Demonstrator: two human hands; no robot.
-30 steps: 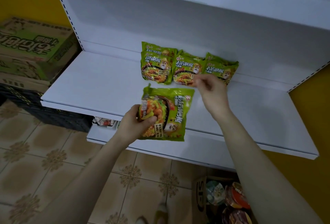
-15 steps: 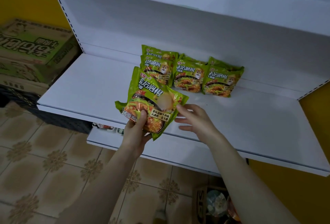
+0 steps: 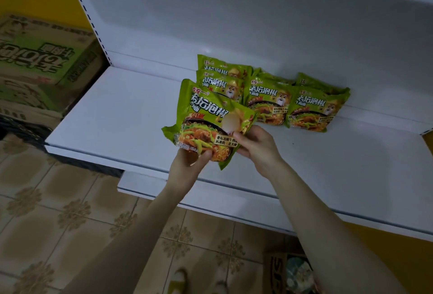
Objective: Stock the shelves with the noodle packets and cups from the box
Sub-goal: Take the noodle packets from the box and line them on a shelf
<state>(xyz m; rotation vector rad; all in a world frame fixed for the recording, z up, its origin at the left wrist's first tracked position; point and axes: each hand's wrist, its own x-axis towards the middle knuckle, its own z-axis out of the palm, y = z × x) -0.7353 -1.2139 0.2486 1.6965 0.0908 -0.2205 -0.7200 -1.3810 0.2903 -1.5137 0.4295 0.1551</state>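
A green noodle packet (image 3: 206, 120) is held upright just above the front of the white shelf (image 3: 112, 115). My left hand (image 3: 189, 160) grips its bottom edge, thumb on the front. My right hand (image 3: 255, 146) pinches its right lower corner; a second packet edge shows behind the first. Several matching green packets (image 3: 269, 104) lean in a row against the shelf's back wall, behind the held one. The open box (image 3: 290, 272) with noodle cups sits on the floor at bottom right, partly hidden by my right arm.
Stacked cardboard cartons (image 3: 42, 64) stand to the left of the shelf unit, on a dark crate. A lower shelf (image 3: 210, 200) juts out beneath. Bare shelf surface lies left and right of the row. My feet show on the patterned tile floor (image 3: 46, 211).
The left hand turned the packet from lying sideways to upright and lifted it toward the row. The right hand left the row of packets, came down and took hold of the packet's right corner.
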